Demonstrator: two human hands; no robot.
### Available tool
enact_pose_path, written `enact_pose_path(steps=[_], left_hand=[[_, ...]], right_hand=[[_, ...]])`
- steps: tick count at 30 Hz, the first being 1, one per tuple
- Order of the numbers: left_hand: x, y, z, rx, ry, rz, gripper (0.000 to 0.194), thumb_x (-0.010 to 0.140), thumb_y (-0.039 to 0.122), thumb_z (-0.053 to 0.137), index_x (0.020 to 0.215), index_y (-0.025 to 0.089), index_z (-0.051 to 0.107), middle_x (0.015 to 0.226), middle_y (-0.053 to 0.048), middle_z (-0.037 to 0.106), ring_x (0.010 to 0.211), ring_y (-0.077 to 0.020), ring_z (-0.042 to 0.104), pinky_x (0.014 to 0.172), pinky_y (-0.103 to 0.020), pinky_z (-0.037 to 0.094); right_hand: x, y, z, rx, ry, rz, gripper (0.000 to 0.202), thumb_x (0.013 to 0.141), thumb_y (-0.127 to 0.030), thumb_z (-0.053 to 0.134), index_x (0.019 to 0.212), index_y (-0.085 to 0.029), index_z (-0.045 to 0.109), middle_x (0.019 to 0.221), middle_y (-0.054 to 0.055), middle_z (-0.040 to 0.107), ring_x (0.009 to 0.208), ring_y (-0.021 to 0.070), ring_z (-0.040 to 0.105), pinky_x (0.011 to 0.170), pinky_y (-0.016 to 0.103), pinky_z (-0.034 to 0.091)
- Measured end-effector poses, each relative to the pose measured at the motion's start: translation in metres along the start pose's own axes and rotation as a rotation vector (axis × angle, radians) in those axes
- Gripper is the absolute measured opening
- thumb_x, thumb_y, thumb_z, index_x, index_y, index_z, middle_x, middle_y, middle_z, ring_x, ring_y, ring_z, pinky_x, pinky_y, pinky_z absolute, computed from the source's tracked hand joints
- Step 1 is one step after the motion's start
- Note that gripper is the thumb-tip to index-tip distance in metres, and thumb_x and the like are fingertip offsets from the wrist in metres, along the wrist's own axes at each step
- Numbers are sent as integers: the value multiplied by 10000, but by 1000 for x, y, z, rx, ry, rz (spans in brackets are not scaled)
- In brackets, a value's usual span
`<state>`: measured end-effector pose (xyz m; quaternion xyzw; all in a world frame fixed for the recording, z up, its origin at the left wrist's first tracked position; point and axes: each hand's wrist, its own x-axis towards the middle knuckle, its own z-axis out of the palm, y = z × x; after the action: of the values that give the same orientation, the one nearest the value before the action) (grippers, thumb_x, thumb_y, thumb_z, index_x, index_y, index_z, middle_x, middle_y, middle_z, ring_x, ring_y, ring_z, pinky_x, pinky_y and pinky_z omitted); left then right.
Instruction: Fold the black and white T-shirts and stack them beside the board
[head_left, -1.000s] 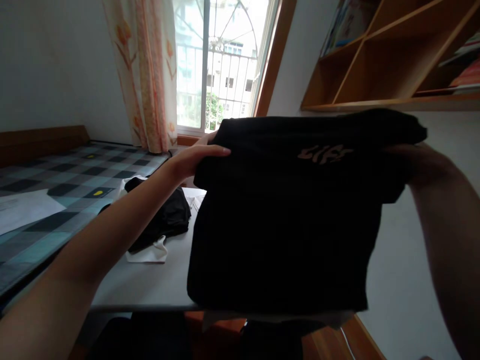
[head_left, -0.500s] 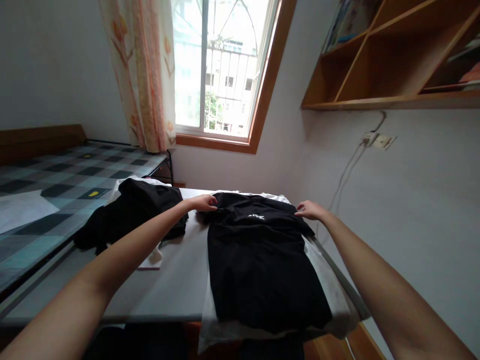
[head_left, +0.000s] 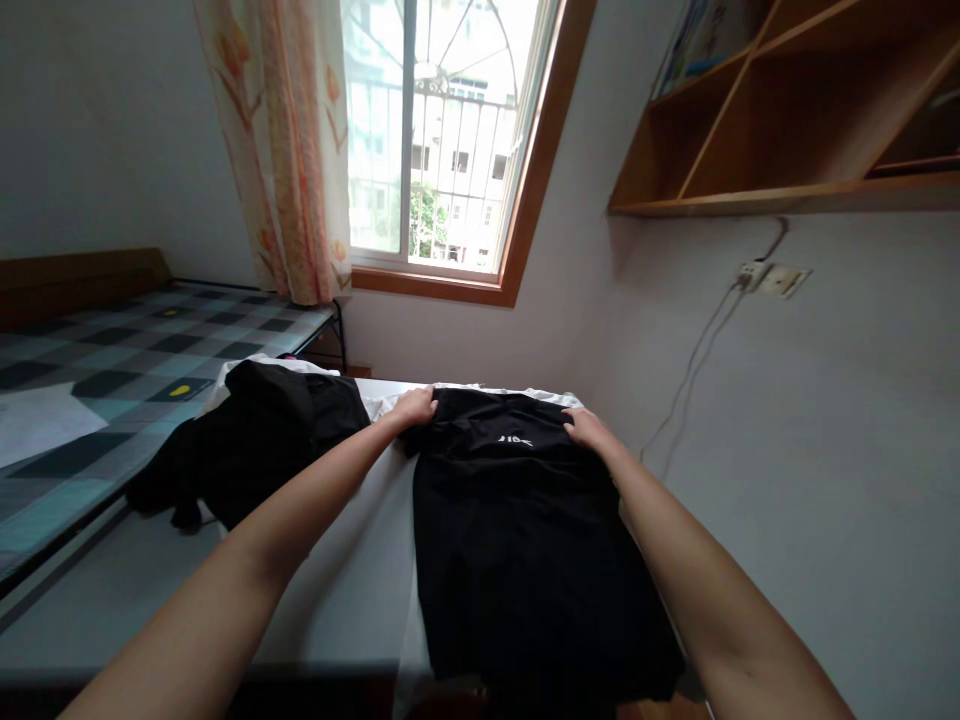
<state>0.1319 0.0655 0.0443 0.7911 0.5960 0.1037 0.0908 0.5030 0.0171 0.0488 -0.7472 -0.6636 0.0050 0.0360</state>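
Observation:
A black T-shirt [head_left: 525, 540] with small white lettering lies spread on the table [head_left: 337, 590], over white cloth [head_left: 555, 397] that shows along its far edge and left side. My left hand [head_left: 417, 406] is closed on the shirt's far left shoulder. On the far right shoulder, my right hand [head_left: 587, 430] pinches the fabric, with the thumb toward the middle. Part of the right sleeve is hidden behind my right hand and forearm. The shirt's near end reaches past the table's front edge.
Left of the shirt, a heap of black clothes [head_left: 277, 420] rests partly on white cloth. A bed with a checked cover [head_left: 217, 320] and a white sheet of paper [head_left: 45, 420] stands at the left. Cables [head_left: 697, 350] hang from a wall socket, below a wooden shelf [head_left: 757, 200].
My right hand has moved left and my left hand slightly right, both now gripping the shirt's shoulders. The shirt's near end has come closer to me, covering more of the white cloth.

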Motion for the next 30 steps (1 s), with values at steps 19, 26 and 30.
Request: enact_pose_path(steps=[19, 26, 30], left_hand=[[34, 9, 9, -250, 125, -212, 381, 906, 468, 454, 996, 186, 693, 1124, -135, 676, 1144, -337, 543, 939, -461, 419], [0, 2, -11, -485, 4, 403, 153, 759, 323, 674, 735, 172, 669, 1096, -80, 617, 1014, -188, 597, 859, -256, 483], [-34, 1, -22, -441, -278, 574, 159, 711, 315, 728, 685, 164, 684, 1162, -76, 607, 930, -171, 614, 794, -242, 490]], right_hand=[[18, -4, 14, -181, 160, 128, 421, 869, -171, 464, 1271, -183, 588, 1267, 161, 590, 1151, 326, 483, 928, 433, 362], [-14, 3, -9, -235, 204, -77, 229, 812, -179, 500, 995, -188, 638, 1049, 124, 660, 1013, 287, 534, 864, 399, 366], [-45, 14, -17, -169, 89, -257, 162, 717, -134, 549, 840, -204, 628, 1127, 103, 660, 1085, 279, 544, 913, 392, 369]])
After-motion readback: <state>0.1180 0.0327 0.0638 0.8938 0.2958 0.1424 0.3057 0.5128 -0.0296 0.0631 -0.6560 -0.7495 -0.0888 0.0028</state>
